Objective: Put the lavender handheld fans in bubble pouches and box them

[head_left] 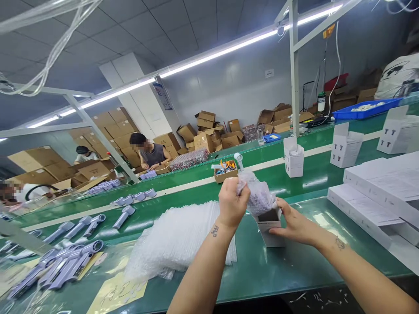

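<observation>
My left hand point(234, 200) is closed on the upper end of a bubble-wrapped item point(260, 195), whose pale purple shape shows dimly through the wrap. The lower end of this bundle sits in the mouth of a white box point(272, 233). With thumb and fingers on either side, my right hand point(293, 222) grips that box by its upper edge. The box stands slightly tilted on the green table. A thick stack of bubble-wrap bags point(178, 235) lies to the left of it.
Purple handheld devices point(65, 261) lie at left. Flat white boxes point(376, 192) are stacked at right. Across the green conveyor point(183, 181) stand open white boxes point(293, 159) and a carton of small parts point(225, 172). Co-workers point(152, 152) sit beyond, among cardboard boxes.
</observation>
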`<state>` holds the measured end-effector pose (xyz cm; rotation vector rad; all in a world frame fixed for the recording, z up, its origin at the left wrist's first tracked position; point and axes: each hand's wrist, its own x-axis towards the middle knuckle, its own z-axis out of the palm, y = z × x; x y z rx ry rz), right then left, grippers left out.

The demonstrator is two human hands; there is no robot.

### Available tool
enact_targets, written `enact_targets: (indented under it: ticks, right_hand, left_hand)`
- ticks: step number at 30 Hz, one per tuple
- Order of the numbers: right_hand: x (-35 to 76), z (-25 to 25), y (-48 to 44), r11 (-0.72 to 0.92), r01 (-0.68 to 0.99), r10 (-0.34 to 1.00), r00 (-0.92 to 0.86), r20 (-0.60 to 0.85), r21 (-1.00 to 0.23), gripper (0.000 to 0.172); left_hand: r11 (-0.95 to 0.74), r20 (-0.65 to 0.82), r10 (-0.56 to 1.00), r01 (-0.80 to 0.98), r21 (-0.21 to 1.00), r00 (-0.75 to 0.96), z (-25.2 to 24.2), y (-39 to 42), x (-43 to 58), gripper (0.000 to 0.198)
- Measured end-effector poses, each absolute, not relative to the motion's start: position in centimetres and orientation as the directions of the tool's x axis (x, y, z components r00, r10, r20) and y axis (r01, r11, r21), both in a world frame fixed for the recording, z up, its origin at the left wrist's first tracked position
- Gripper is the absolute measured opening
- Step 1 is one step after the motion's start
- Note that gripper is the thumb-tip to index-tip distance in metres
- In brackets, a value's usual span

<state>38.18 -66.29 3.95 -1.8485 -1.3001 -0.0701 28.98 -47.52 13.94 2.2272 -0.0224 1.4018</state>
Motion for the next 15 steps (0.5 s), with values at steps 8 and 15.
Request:
enact_targets:
  ticks: [8,15]
  right_hand:
    - [38.7,3.4,-66.6,-0.162,0.643,0.729,0.590,0.348,-0.749,0.062]
    - [37.7,3.2,-67.2,-0.175,0.697,0.725,0.569,0.389,-0.695,0.065]
  left_hand:
    - [-0.939,0.351,-0.343,-0.333,-0.092,0.871,13.5,-50.2,31.4,0.024]
    - [-0.914,0.340,-0.387,-0.308,-0.265,0.857,9.8,-50.9,28.9,0.043]
